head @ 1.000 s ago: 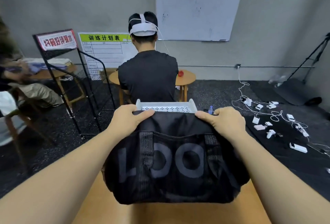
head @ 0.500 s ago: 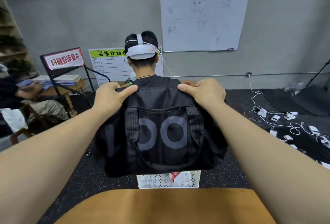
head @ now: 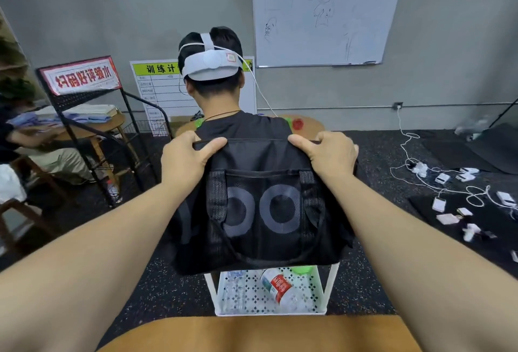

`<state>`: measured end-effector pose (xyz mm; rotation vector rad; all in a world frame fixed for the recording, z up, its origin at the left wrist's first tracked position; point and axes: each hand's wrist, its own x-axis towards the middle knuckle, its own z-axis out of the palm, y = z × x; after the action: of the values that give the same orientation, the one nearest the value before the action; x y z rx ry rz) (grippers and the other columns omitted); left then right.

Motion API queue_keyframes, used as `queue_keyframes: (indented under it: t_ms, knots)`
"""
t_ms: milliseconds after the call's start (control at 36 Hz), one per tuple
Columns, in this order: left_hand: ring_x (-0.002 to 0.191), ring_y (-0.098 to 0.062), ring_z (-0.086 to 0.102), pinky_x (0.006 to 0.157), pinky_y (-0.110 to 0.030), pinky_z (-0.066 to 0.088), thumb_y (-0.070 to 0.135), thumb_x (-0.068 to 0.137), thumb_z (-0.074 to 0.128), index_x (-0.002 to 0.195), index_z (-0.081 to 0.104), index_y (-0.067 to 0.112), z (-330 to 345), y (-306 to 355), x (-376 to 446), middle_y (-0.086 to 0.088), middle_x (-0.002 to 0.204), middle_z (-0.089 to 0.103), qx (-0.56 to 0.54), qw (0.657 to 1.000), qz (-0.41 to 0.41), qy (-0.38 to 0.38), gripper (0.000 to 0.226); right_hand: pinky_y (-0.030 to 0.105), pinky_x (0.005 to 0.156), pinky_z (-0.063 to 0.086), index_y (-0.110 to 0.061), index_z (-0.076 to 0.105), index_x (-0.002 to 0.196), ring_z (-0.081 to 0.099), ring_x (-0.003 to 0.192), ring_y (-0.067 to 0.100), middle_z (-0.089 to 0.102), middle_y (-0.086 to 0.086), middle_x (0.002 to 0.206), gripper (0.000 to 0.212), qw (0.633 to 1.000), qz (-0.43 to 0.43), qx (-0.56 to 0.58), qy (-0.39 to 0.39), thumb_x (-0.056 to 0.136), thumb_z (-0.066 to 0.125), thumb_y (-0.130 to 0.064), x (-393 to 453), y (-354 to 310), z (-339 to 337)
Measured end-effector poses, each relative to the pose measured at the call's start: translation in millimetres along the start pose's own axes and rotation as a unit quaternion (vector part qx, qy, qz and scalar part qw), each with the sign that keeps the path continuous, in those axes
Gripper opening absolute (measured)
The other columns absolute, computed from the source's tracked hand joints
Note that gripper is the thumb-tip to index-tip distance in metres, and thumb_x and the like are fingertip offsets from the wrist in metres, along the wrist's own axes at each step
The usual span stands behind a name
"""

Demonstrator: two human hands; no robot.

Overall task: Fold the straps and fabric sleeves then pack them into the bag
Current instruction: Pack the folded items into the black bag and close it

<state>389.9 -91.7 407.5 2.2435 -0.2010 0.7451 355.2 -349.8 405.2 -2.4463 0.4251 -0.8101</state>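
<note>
The black bag (head: pixel 263 211) is held up in the air, above the bench (head: pixel 260 335). Its top edge is pinched by the left hand (head: pixel 186 161) at 10 o'clock and the right hand (head: pixel 329 155) at 2 o'clock. The bag looks soft, light and floppy, so the top edge is likely best gripped. A white rack (head: pixel 270 292) with bottles is seen below. A dark floor (head: pixel 392 239) is all around.

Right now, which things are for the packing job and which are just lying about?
For the job: bag, left hand, right hand.

Lying about: bottle, white rack, whiteboard, chargers, sign.
</note>
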Motion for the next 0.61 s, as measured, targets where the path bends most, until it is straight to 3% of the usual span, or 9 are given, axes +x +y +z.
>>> queue_keyframes:
  t_ms: [56, 167, 306, 417, 472, 556, 611]
  knots:
    - [0.070, -0.022, 0.047, 0.061, -0.033, 0.023, 0.059, 0.081, 0.065, 0.061, 0.037, 0.020, 13, -6, 5, 0.006, 0.062, 0.046, 0.002, 1.000, 0.005, -0.003, 0.052, 0.036, 0.079, 0.024, -0.013, 0.046, 0.057, 0.040, 0.073, 0.027, 0.043, -0.001, 0.058, 0.065, 1.000, -0.008, -0.019, 0.012, 0.079, 0.053, -0.074, 6, 9, 12]
    - [0.076, -0.030, 0.054, 0.069, -0.037, 0.036, 0.061, 0.082, 0.063, 0.072, 0.048, 0.013, 35, -19, 19, 0.001, 0.067, 0.055, 0.050, 0.998, 0.038, -0.015, 0.052, 0.035, 0.076, 0.022, -0.014, 0.059, 0.066, 0.048, 0.078, 0.027, 0.053, 0.002, 0.068, 0.065, 0.996, -0.029, -0.077, 0.036, 0.078, 0.050, -0.078, 20, 21, 28]
    - [0.105, -0.030, 0.055, 0.088, -0.040, 0.028, 0.053, 0.091, 0.057, 0.106, 0.060, 0.018, 43, -16, 25, -0.004, 0.102, 0.065, 0.213, 0.971, 0.085, -0.061, 0.038, 0.036, 0.075, 0.023, -0.017, 0.058, 0.067, 0.057, 0.088, 0.029, 0.059, 0.004, 0.072, 0.063, 0.990, -0.039, -0.135, 0.032, 0.079, 0.049, -0.077, 28, 25, 43]
    - [0.125, -0.026, 0.047, 0.101, -0.041, 0.021, 0.053, 0.093, 0.047, 0.123, 0.058, 0.023, 33, -5, -2, 0.001, 0.129, 0.059, 0.223, 0.939, 0.256, -0.060, 0.045, 0.037, 0.077, 0.027, -0.019, 0.055, 0.070, 0.057, 0.097, 0.030, 0.068, 0.009, 0.089, 0.058, 0.984, -0.046, -0.167, 0.027, 0.082, 0.047, -0.075, 33, 29, 49]
    - [0.136, -0.026, 0.040, 0.109, -0.046, 0.016, 0.059, 0.093, 0.035, 0.133, 0.054, 0.024, 29, -10, -28, -0.001, 0.142, 0.051, 0.236, 0.909, 0.328, -0.106, 0.058, 0.038, 0.078, 0.026, -0.018, 0.057, 0.073, 0.054, 0.100, 0.030, 0.068, 0.010, 0.092, 0.059, 0.983, -0.042, -0.177, 0.011, 0.084, 0.045, -0.075, 35, 29, 47]
    - [0.146, -0.032, 0.025, 0.115, -0.059, 0.010, 0.067, 0.096, 0.021, 0.148, 0.039, 0.028, 28, -36, -59, -0.005, 0.154, 0.037, 0.310, 0.862, 0.352, -0.193, 0.068, 0.041, 0.087, 0.028, -0.014, 0.063, 0.095, 0.048, 0.108, 0.030, 0.064, 0.009, 0.105, 0.065, 0.982, -0.043, -0.186, -0.007, 0.085, 0.042, -0.074, 26, 26, 42]
    - [0.146, -0.035, 0.023, 0.114, -0.064, 0.009, 0.072, 0.094, 0.016, 0.151, 0.033, 0.029, 30, -54, -67, -0.007, 0.156, 0.035, 0.354, 0.844, 0.334, -0.226, 0.073, 0.044, 0.100, 0.023, -0.013, 0.058, 0.116, 0.043, 0.118, 0.030, 0.056, 0.010, 0.121, 0.072, 0.977, -0.087, -0.193, 0.001, 0.086, 0.037, -0.074, 6, 24, 37]
